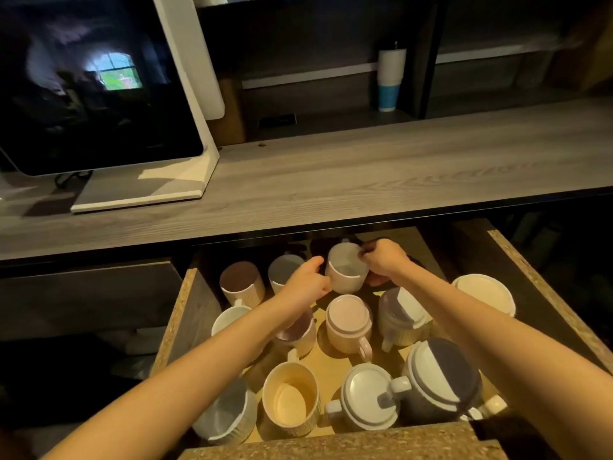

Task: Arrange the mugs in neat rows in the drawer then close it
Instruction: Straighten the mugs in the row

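The open drawer (544, 293) below the counter holds several mugs, some upright, some upside down. At its back a pale mug (345, 273) sits tilted between both hands. My left hand (306, 282) grips its left side. My right hand (384, 257) pinches its rim at the upper right. Behind on the left stand a brown-lined mug (240, 282) and a grey mug (282, 267). Upside-down mugs include a pink one (348, 322), a grey one (401, 313), a white one (365, 393) and a dark one (441, 380). A yellow mug (290, 398) stands upright in front.
A grey wooden counter (365, 174) overhangs the drawer's back. A large monitor (93, 84) on a white stand sits at the counter's left. A white and blue tumbler (390, 79) stands on the shelf behind. The drawer's chipboard front edge (331, 446) is nearest me.
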